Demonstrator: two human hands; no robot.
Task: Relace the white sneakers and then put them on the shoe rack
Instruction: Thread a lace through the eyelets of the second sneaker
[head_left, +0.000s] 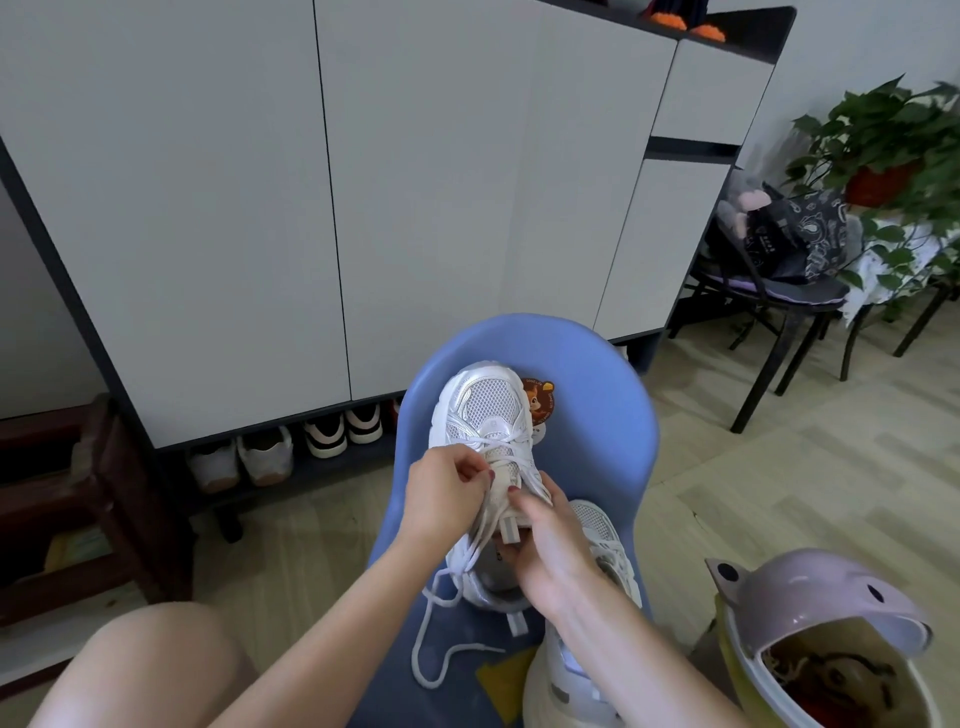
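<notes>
Nearest the camera: a bare knee (156, 660) at lower left and both forearms reaching fwd. At lower right, a bin (831, 649) with a lilac swing lid, contents partly visible.

Second sneaker (597, 540) lies on the blue chair (597, 415) seat, just right of and partly under the right forearm; heel end hidden.

Right hand (550, 561): fingers curled round the tongue and collar area of the first sneaker (493, 415), thumb on top near the lace (436, 623). Exact grip on the underside cannot be seen.

Left hand (447, 493): fingers curled, pinching the lace at the sneaker's left eyelet row. Loose lace end trails down onto the seat in a loop.

First sneaker rests on the chair seat, toe pointing away from the person, approx. centred. A round cartoon sticker (540, 405) shows beside its toe.

Beyond: cabinet (311, 208) w/ pale doors; open bottom shelf holds several shoes (270, 457). Far right: dark chair carrying a black bag (789, 239), then a potted plant (883, 140).
</notes>
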